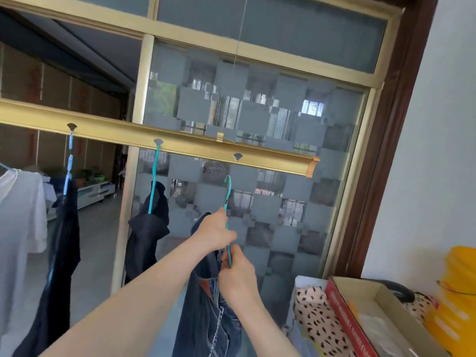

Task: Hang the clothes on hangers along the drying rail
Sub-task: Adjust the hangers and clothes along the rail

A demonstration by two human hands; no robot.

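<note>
Frosted door (283,202), rail end (306,164), hanger (228,191) seemingly below

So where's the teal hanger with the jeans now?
Centre of the head view: the teal hanger, gripped by left hand above right hand, has its hook just below the empty hole in the drying rail.

No legible text or labels.

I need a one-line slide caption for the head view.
Left hand and right hand hold a teal hanger with dark jeans below the free hole in the drying rail.
</note>
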